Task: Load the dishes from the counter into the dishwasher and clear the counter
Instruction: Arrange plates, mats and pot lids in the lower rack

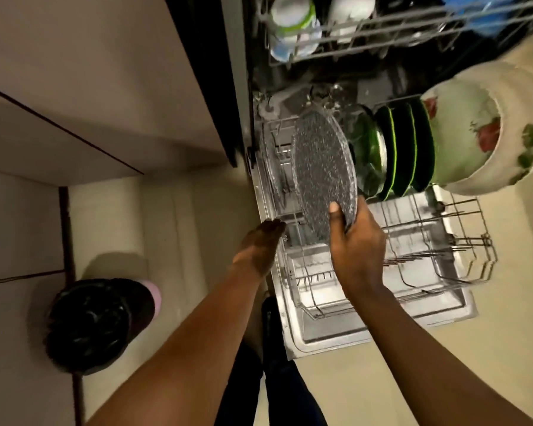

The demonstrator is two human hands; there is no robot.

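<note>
The loading step was in hand: a speckled grey plate (323,170) was held on edge by the right hand (356,244), thumb on its face and fingers curled behind the rim, over the left end of the lower rack (437,238). The left hand (259,244) was kept released, fingers straight, near the rack's left edge. Next, the plate would need to be lowered between tines and let go. Counted: one glass plate (271,167) at the rack's left edge, three green-rimmed dark plates (403,149), one floral bowl (480,130) (upper rack items too blurred to count).
</note>
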